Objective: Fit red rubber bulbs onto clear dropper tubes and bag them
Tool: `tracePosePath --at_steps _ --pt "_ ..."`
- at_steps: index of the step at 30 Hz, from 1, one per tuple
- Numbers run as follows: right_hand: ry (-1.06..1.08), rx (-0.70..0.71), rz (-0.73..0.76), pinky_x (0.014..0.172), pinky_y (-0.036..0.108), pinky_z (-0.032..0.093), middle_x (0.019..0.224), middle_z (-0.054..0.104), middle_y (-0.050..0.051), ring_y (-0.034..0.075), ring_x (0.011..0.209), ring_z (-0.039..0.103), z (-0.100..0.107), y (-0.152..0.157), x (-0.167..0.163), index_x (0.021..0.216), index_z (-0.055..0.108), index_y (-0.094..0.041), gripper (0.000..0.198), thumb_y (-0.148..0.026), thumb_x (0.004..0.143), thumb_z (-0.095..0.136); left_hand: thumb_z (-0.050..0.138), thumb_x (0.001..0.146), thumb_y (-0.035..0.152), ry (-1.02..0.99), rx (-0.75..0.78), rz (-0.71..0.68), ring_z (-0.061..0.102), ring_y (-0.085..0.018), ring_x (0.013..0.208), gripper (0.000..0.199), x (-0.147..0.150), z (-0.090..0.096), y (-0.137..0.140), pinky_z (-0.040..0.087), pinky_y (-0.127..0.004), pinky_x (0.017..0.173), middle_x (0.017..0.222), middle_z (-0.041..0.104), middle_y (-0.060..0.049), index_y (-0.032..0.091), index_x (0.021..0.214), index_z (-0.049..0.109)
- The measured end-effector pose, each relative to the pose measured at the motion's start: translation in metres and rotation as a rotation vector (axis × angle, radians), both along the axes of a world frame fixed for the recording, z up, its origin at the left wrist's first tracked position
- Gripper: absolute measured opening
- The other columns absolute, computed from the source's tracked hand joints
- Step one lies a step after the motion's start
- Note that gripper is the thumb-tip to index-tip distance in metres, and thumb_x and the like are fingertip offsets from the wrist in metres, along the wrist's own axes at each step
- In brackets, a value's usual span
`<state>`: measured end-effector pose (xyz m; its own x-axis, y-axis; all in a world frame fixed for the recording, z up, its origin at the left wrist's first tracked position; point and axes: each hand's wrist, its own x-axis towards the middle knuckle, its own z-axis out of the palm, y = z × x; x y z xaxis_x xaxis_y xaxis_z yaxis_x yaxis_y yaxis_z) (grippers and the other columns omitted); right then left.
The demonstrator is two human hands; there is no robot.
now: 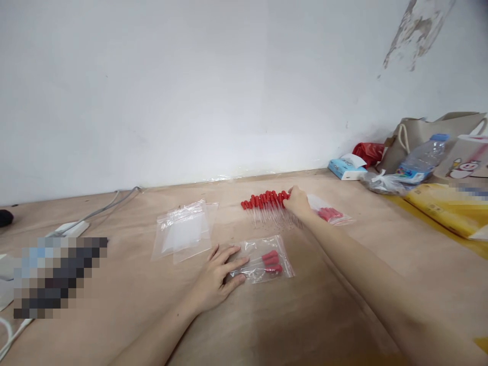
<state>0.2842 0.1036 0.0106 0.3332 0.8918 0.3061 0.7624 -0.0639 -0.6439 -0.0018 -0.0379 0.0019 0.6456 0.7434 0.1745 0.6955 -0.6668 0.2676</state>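
My left hand (223, 274) lies with spread fingers on the left end of a clear zip-lock bag (253, 277). Inside that bag show three red rubber bulbs (271, 257) of droppers. Farther back, a row of droppers (263, 200) with red bulbs and clear, thin tubes lies side by side, tubes pointing toward me. At the right end of this row my right hand (298, 202) has its fingers closed on the bulb of a dropper, partly hidden by the fingers. Just right of the right hand is another bag (338, 215) with red-bulbed droppers in it.
Flat clear zip-lock bags (185, 231) lie overlapping at left of centre. Cables (102, 208) and a white power strip (74, 230) are at the left. On the right stand a tissue pack (346, 168), a plastic bottle (425, 157), paper bags (457, 124) and a yellow package (442, 203).
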Motion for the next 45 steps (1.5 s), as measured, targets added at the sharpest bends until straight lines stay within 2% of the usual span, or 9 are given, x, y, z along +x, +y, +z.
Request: tracePosePath --at_steps 6,11,14,19,24,30,35,40,45 --pt "0.129 -0.022 0.016 0.068 0.033 0.042 0.08 0.06 0.014 0.025 0.08 0.057 0.015 0.007 0.003 0.099 0.049 -0.008 0.037 -0.013 0.063 0.055 0.043 0.086 0.038 -0.008 -0.01 -0.004 0.037 -0.021 0.122 0.036 0.0 0.0 0.0 0.018 -0.051 0.104 0.132 0.042 -0.005 0.033 0.121 0.048" --pt "0.318 -0.025 0.104 0.05 0.027 0.043 0.06 0.055 0.0 0.016 0.053 0.055 0.027 -0.017 0.013 0.12 0.033 -0.01 0.052 -0.017 0.071 0.046 0.045 0.085 0.035 -0.034 0.004 -0.019 0.037 -0.022 0.121 0.037 -0.001 -0.001 0.001 0.019 -0.051 0.103 0.131 0.043 -0.004 0.033 0.122 0.047" --pt "0.547 0.045 0.246 0.043 0.023 0.042 0.057 0.049 -0.007 0.012 0.044 0.051 0.017 -0.055 0.015 0.125 0.022 -0.016 0.058 -0.023 0.072 0.045 0.044 0.086 0.034 -0.029 0.013 -0.027 0.036 -0.022 0.122 0.036 -0.001 -0.002 0.001 0.02 -0.051 0.103 0.132 0.042 -0.004 0.034 0.122 0.046" --pt "0.856 0.166 0.285 0.043 0.022 0.044 0.063 0.044 -0.008 0.01 0.048 0.052 -0.013 -0.103 0.011 0.106 0.032 -0.022 0.044 -0.032 0.069 0.053 0.043 0.086 0.034 -0.011 0.006 -0.028 0.035 -0.022 0.123 0.035 0.0 0.0 0.001 0.022 -0.051 0.103 0.133 0.041 -0.003 0.035 0.122 0.047" --pt "0.897 0.192 0.259 0.046 0.025 0.048 0.067 0.045 -0.006 0.011 0.051 0.053 -0.026 -0.111 0.002 0.104 0.032 -0.024 0.042 -0.034 0.07 0.055 0.045 0.086 0.033 -0.034 0.014 -0.036 0.037 -0.022 0.122 0.036 -0.001 0.0 0.001 0.024 -0.05 0.103 0.132 0.042 -0.002 0.035 0.121 0.047" --pt "1.096 0.059 0.344 0.055 0.031 0.051 0.072 0.052 -0.004 0.013 0.059 0.059 -0.026 -0.12 -0.01 0.093 0.034 -0.025 0.033 -0.039 0.071 0.055 0.045 0.086 0.034 -0.026 0.024 -0.032 0.037 -0.022 0.121 0.038 -0.001 -0.001 0.002 0.024 -0.05 0.103 0.132 0.042 -0.002 0.034 0.123 0.045" --pt "0.77 -0.121 0.594 0.058 0.027 0.047 0.073 0.057 0.0 0.012 0.061 0.056 -0.028 -0.126 -0.006 0.082 0.047 -0.02 0.023 -0.038 0.073 0.057 0.043 0.086 0.037 -0.051 -0.007 -0.006 0.036 -0.021 0.122 0.052 0.001 0.004 0.0 0.022 -0.046 0.105 0.132 0.042 -0.004 0.028 0.134 0.026" --pt "0.22 0.024 0.689 0.076 0.033 0.043 0.088 0.059 0.004 0.017 0.082 0.054 -0.027 -0.122 -0.006 0.082 0.062 -0.02 0.012 -0.027 0.073 0.059 0.042 0.086 0.037 -0.047 -0.035 -0.001 0.035 -0.021 0.123 0.052 0.004 0.005 -0.001 0.021 -0.045 0.106 0.133 0.042 -0.005 0.026 0.134 0.027" --pt "0.062 0.082 0.715 0.081 0.035 0.04 0.094 0.06 0.004 0.018 0.09 0.054 -0.029 -0.116 -0.014 0.085 0.066 -0.024 0.017 -0.02 0.076 0.052 0.042 0.086 0.038 -0.041 -0.024 -0.001 0.035 -0.02 0.123 0.052 0.004 0.003 0.0 0.021 -0.045 0.107 0.133 0.041 -0.005 0.026 0.134 0.026"
